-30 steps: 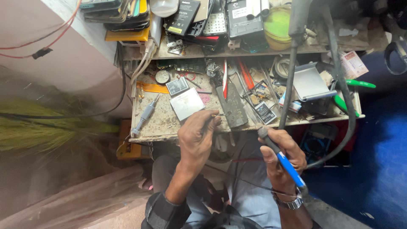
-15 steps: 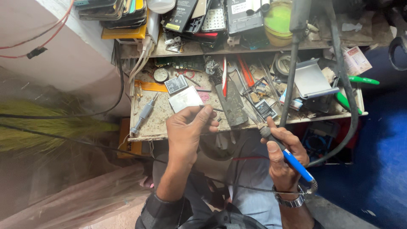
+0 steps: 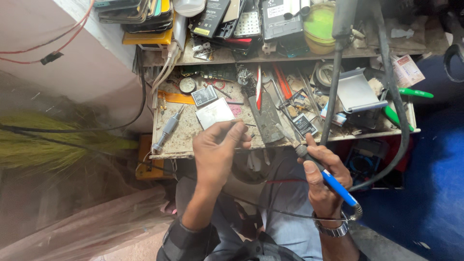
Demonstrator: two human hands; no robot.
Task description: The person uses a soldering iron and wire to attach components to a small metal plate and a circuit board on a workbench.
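My left hand hovers over the front edge of the cluttered workbench, its fingers pinched on a thin wire-like piece that points right. A silver metal plate lies just beyond the fingertips. My right hand grips a blue-handled soldering iron, whose tip points up-left toward a grey flat block on the bench. The iron's cable loops off past my wrist, which carries a metal watch.
A grey screwdriver-like tool lies at the bench's left. Phone parts, red-handled tools and a metal stand crowd the surface. Stacked phones fill the shelf above. A thick black hose hangs at right. A broom lies left.
My left hand has moved up from my lap to the bench edge, near the silver plate. My right hand with the soldering iron has stayed nearly in place.
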